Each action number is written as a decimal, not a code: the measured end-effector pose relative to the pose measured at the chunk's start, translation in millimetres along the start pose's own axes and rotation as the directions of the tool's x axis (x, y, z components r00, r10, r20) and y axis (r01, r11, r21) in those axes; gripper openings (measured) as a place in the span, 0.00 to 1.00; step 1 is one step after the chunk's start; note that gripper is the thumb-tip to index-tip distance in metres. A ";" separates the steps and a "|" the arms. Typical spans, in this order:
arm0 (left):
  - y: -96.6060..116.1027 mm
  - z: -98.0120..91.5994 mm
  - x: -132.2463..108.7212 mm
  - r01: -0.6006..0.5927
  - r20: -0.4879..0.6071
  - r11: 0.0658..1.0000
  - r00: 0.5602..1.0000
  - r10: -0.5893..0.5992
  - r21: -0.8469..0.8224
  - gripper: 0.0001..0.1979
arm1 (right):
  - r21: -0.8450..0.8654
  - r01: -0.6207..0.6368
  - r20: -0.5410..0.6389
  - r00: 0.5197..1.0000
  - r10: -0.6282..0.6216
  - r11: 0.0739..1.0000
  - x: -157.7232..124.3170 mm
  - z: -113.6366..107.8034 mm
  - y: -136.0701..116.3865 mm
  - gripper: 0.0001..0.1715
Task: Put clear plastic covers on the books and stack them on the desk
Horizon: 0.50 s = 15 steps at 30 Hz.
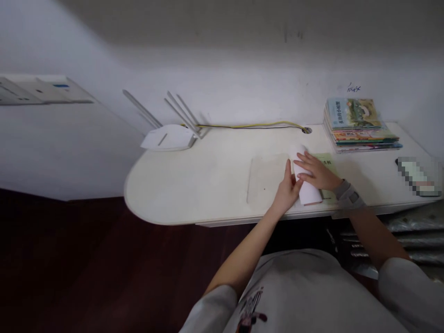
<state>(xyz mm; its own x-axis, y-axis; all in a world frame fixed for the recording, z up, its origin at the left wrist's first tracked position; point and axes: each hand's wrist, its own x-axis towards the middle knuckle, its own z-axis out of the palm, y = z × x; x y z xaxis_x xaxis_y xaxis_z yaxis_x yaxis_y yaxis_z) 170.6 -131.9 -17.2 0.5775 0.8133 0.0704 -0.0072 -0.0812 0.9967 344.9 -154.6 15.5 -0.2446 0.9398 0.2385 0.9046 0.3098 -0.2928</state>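
Observation:
A green-covered booklet [329, 175] with dark lettering lies near the desk's front edge, partly hidden by my right hand. Along its left side a white paper sheet [310, 194] bulges upward in a curve. My right hand [315, 171] rests on this sheet from the right, fingers spread. My left hand [287, 190] is at the sheet's left edge, its index finger stretched forward and its thumb touching the white surface; its other fingers are partly hidden. A thin see-through sheet [267, 178] lies flat to the left; whether it joins the booklet cannot be made out.
A stack of picture books [360, 125] stands at the back right. A phone-like object [418, 176], blurred out, lies at the right edge. A white router [169, 138] with several antennas sits at the back left; yellow and black cables [249, 126] run to a desk hole [307, 130].

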 end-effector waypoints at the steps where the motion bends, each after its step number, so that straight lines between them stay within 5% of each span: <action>1: 0.4 -9.3 -1.1 -0.045 -0.018 0.975 0.999 0.050 0.217 0.42 | -0.019 0.000 0.027 1.000 0.000 1.000 2.8 2.2 0.5 0.30; 3: -1.0 -29.1 -3.9 -0.080 -0.026 0.793 0.992 0.120 0.604 0.37 | -0.065 -0.022 0.051 0.998 0.025 0.998 4.7 7.7 -0.2 0.32; 6: -11.2 -54.8 -9.8 0.018 -0.078 0.563 0.994 0.083 0.826 0.36 | -0.127 -0.049 0.077 0.995 0.059 0.991 4.0 15.3 -6.0 0.31; 15: -30.2 -78.9 -22.7 -0.002 -0.076 0.571 0.991 0.113 0.821 0.46 | -0.264 -0.082 0.148 0.981 0.125 0.961 26.6 24.5 -47.9 0.24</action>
<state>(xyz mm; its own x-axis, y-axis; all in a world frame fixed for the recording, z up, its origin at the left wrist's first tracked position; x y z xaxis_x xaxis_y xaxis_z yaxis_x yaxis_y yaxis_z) 93.3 -102.4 -45.6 0.5093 0.8402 0.1859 0.6646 -0.5213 0.5353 286.5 -140.9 13.1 -0.1790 0.9820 0.0601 0.9816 0.1824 -0.0569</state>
